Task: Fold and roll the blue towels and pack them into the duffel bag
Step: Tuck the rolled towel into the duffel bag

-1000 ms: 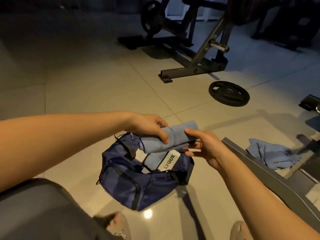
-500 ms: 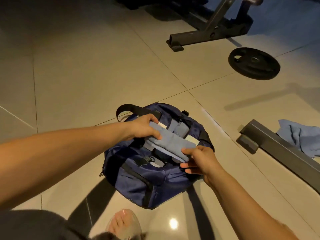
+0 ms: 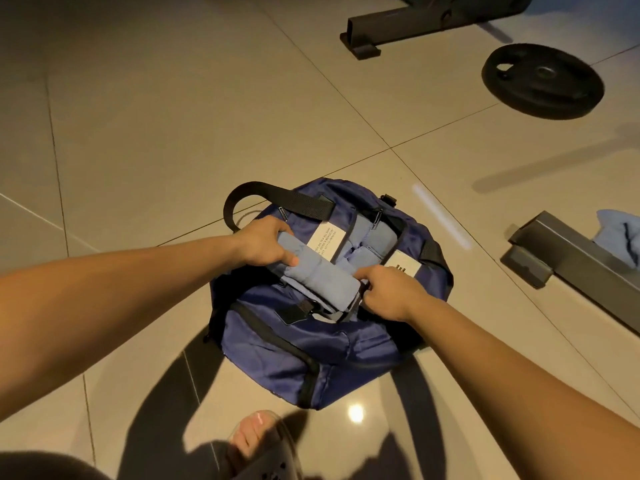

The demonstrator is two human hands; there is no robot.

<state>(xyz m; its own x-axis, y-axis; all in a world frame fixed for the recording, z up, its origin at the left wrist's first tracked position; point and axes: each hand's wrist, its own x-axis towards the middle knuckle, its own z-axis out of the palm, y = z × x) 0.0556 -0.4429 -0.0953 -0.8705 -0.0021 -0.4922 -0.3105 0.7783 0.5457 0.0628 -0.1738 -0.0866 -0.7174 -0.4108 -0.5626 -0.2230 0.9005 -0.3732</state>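
Head view: nearest to me I see a foot in a sandal [image 3: 258,441] on the tiled floor [image 3: 173,116]. Just beyond it sits the navy duffel bag [image 3: 304,344], open at the top. My left hand [image 3: 265,242] grips one end of a rolled blue towel [image 3: 318,280], fingers [image 3: 277,259] curled over it. My right hand [image 3: 389,292] is at the other end, fingers closed against the roll, which lies across the bag's opening. Behind my fingers, more rolled towels [image 3: 372,237] are already inside the bag. A black strap [image 3: 277,199] arches past my left hand. Far right of my fingers, one loose blue towel [image 3: 620,233] lies behind a grey metal beam [image 3: 568,261]. Farthest is a black weight plate [image 3: 542,81].
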